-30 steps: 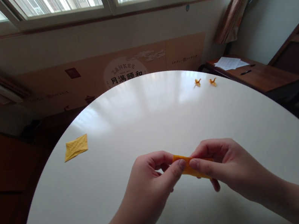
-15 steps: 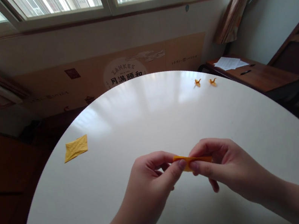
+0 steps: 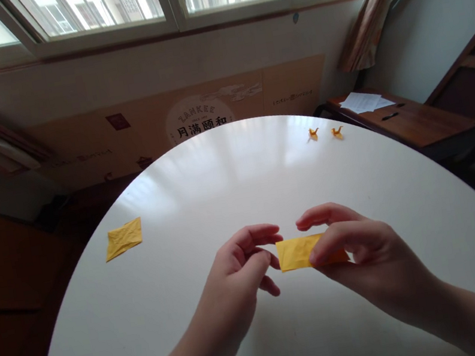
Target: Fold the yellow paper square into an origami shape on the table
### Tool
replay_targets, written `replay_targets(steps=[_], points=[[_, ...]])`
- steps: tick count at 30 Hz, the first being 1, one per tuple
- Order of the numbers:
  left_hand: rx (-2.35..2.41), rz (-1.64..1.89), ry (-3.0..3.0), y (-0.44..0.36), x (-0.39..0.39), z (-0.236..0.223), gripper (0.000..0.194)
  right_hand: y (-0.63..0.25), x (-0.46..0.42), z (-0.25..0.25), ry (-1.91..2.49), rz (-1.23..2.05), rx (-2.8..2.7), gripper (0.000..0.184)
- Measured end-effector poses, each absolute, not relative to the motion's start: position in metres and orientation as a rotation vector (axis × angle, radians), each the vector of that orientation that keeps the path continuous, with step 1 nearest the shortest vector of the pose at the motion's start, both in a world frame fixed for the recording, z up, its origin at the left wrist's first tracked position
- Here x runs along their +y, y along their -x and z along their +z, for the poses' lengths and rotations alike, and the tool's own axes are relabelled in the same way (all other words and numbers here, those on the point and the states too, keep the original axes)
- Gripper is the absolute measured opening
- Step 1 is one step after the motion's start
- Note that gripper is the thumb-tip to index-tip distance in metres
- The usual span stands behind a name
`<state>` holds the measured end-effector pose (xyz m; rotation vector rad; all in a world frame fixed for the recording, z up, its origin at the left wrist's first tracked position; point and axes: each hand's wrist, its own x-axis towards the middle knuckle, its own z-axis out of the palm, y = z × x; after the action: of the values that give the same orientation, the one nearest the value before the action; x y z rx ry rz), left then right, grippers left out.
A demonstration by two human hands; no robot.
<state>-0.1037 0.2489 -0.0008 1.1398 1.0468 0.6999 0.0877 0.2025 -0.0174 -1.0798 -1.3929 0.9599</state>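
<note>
Yellow folded paper [image 3: 294,253] is now pinched by your right hand [image 3: 380,251] alone; left of that grip, your left hand [image 3: 240,275] has spread loose, leaving one hand steadying it.

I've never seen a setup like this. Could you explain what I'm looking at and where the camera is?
There's no machine here: these are a person's own bare hands, seen by a camera worn on the head, looking forward and down. The right hand holds a folded strip of yellow paper. The left hand is open beside its left end; whether a fingertip touches it is hard to tell. On the white round table lie a creased yellow sheet, at left, and two small origami birds, far right.
</note>
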Motion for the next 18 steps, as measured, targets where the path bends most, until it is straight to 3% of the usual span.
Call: replay_targets(steps=[6, 12, 18], points=[[0.878, 0.502, -1.043, 0.103, 0.25, 0.003, 0.035, -0.092, 0.202, -0.022, 1.05, 0.698, -1.621, 0.016], [0.92, 0.464, -1.079, 0.102, 0.25, -0.002, 0.028, -0.091, 0.203, -0.024, 0.982, 0.596, -1.696, 0.024], [1.048, 0.569, -1.48, 0.105, 0.247, 0.003, 0.016, -0.099, 0.204, -0.021, 0.912, 1.103, -1.458, 0.042]])
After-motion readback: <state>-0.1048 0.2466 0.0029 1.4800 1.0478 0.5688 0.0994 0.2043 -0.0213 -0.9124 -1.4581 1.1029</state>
